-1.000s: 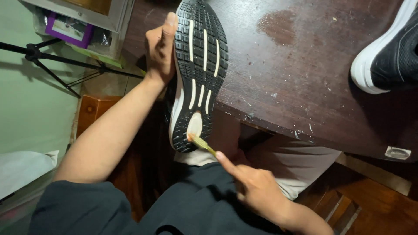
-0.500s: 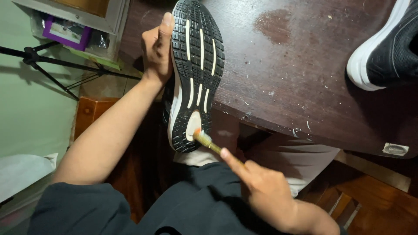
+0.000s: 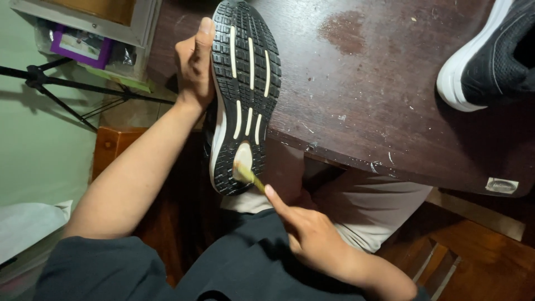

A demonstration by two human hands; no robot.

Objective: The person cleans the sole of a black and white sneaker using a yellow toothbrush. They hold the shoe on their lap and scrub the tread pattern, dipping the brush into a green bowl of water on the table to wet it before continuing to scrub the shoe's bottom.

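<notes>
Since a moment ago the small brush [image 3: 247,174] has crept up from the heel edge of the sole and its bristles now press on the pale heel patch of the upturned shoe [image 3: 243,95]. The right hand [image 3: 312,237] has come closer in with it, its grip clenched on the brush handle, forefinger stretched along it toward the sole.

The shoe stands sole-up, toe end resting on the dark wooden table [image 3: 368,95] and heel end hanging past the table's near edge, over the person's lap. The left hand [image 3: 195,64] holds it from the side, grip closed around the upper with the thumb lying along the sole's rim near the toe. The tread is black with cream stripes.

A second black shoe with a white sole [image 3: 490,56] sits on the table at the far right, well apart from the one in hand. Off to the left, beside the table, a black tripod's legs [image 3: 67,89] spread over the floor.
</notes>
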